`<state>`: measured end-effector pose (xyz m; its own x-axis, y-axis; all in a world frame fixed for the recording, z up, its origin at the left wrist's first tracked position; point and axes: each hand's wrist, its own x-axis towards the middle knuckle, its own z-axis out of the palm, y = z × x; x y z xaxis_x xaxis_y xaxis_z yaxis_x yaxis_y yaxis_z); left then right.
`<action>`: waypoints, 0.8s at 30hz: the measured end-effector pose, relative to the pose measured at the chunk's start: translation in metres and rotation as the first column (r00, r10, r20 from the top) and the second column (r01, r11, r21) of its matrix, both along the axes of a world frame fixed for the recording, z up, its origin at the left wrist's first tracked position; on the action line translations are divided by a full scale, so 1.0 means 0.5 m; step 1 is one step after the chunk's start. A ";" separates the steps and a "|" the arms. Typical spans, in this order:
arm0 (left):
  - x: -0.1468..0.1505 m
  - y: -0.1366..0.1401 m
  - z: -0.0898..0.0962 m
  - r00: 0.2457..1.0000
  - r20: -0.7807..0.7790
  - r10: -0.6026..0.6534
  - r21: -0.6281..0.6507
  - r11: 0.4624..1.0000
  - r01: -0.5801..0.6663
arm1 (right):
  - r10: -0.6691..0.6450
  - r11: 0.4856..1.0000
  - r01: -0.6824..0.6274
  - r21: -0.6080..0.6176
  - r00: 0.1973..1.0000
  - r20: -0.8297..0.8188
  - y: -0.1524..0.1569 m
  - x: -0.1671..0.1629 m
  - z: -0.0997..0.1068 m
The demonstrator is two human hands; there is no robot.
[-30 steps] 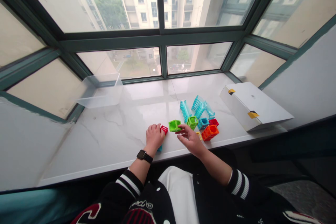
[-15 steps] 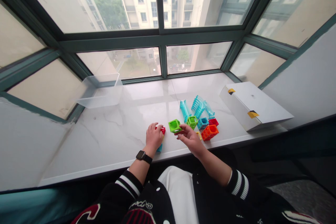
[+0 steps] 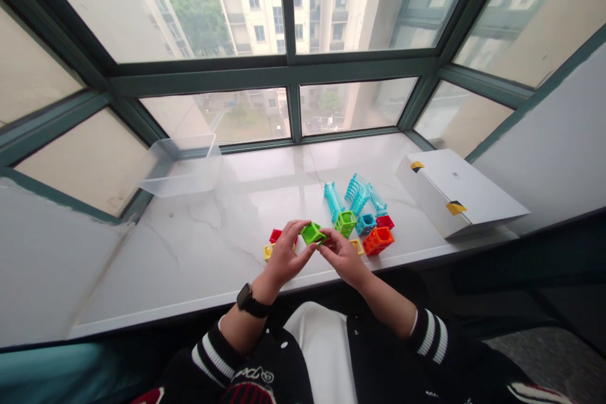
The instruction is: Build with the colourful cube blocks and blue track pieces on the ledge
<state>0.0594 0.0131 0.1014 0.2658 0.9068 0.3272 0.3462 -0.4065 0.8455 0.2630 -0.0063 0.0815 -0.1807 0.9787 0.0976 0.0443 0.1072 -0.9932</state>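
Observation:
Between my two hands a green block (image 3: 312,233), an open cube of plastic, is held above the sill. My left hand (image 3: 285,257) pinches its left side, and the fingers of my right hand (image 3: 344,257) grip its right side. Partly hidden behind my left hand lie a red block (image 3: 275,236) and a yellow block (image 3: 267,252). Just beyond my right hand stand another green block (image 3: 345,223), a blue block (image 3: 366,224), an orange block (image 3: 379,240) and a small red block (image 3: 385,221). A yellow piece (image 3: 356,246) shows beside my right wrist.
Several clear turquoise track pieces (image 3: 358,192) lie behind the blocks. A transparent plastic bin (image 3: 182,184) stands at the far left of the marble sill (image 3: 199,252). At the right sits a white box (image 3: 466,192) with yellow-black tabs. Windows enclose the back and sides.
My left hand has left the red and yellow blocks, risen to the right and taken hold of the green block. The green block in my right hand has tilted and shifted slightly left.

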 end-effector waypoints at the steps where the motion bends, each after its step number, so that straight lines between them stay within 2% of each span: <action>1: 0.007 -0.004 -0.001 0.999 0.053 0.010 -0.053 0.999 -0.007 | 0.000 1.000 -0.001 0.027 0.999 0.036 -0.001 0.002 0.006; 4: 0.027 -0.006 -0.013 0.942 0.331 0.052 -0.285 0.957 0.047 | -0.025 0.994 0.017 0.107 0.996 0.081 -0.003 0.011 0.023; 6: 0.037 -0.003 -0.019 0.842 0.525 0.121 -0.430 0.892 0.139 | -0.072 0.982 0.054 0.181 0.993 0.092 -0.003 0.018 0.033; 9: 0.048 -0.003 -0.016 0.685 0.692 0.228 -0.550 0.781 0.295 | -0.143 0.948 0.090 0.306 0.977 0.157 -0.002 0.025 0.046; 12: 0.057 -0.008 -0.007 0.594 0.759 0.267 -0.571 0.711 0.410 | -0.163 0.922 0.078 0.378 0.966 0.200 -0.002 0.027 0.055; 19: 0.071 -0.022 0.010 0.481 0.834 0.269 -0.529 0.636 0.562 | -0.251 0.840 0.103 0.532 0.944 0.213 -0.004 0.025 0.049; 21: 0.073 -0.023 0.012 0.474 0.838 0.271 -0.528 0.625 0.576 | -0.265 0.822 0.097 0.561 0.937 0.226 -0.003 0.028 0.049; 24: 0.081 -0.024 0.013 0.511 0.821 0.255 -0.545 0.618 0.567 | -0.287 0.810 0.098 0.578 0.926 0.245 0.001 0.035 0.057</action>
<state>0.0998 0.0012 0.1077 0.4382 0.8716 -0.2197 -0.6003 0.4657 0.6502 0.2807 -0.0057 0.1101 -0.1069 0.7948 0.5973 0.4135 0.5819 -0.7003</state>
